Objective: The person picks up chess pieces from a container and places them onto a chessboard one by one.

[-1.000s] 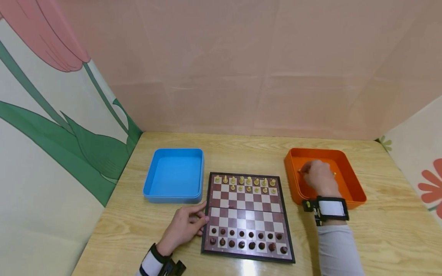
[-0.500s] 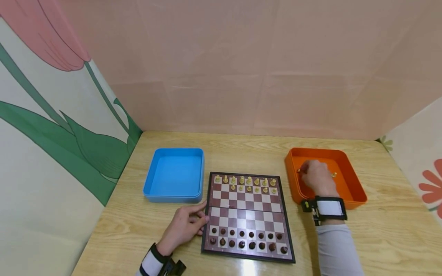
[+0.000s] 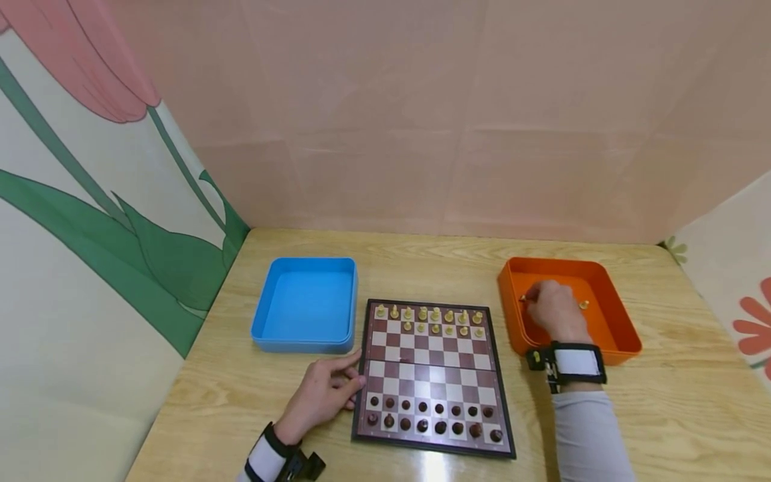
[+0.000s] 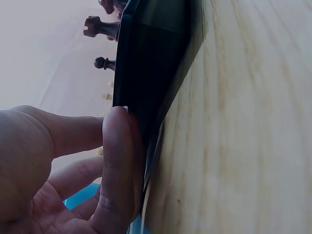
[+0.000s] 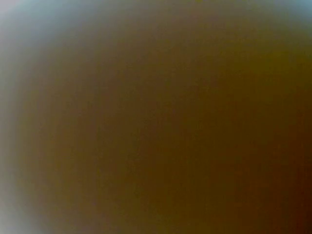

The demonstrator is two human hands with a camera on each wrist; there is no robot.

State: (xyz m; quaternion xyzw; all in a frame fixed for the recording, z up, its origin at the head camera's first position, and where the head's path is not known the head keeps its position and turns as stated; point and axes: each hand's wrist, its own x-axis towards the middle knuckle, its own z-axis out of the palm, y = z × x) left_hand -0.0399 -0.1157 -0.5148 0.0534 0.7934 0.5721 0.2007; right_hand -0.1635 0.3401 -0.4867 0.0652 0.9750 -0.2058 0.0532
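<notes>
A folding chessboard [image 3: 421, 378] lies on the table with pale chess pieces along its far side and dark ones along its near side. My left hand [image 3: 319, 395] touches the board's left edge with thumb and index finger; in the left wrist view a finger [image 4: 117, 156] lies against the black side of the board. Inside the orange tray [image 3: 623, 345], my right hand [image 3: 557, 311] reaches down with bent fingers and pinches a small pale pawn [image 3: 523, 298] near the left wall. Another pale pawn [image 3: 583, 304] lies right of that hand. The right wrist view is a dark blur.
A blue tray [image 3: 307, 304] stands left of the board, its floor bare. The wooden table [image 3: 421, 261] ends at a pinkish back wall [image 3: 385, 134]. Tray walls surround my right hand.
My right hand stays at the left part of the orange tray, having shifted very slightly. The left hand and board keep their places; the head view moves a little.
</notes>
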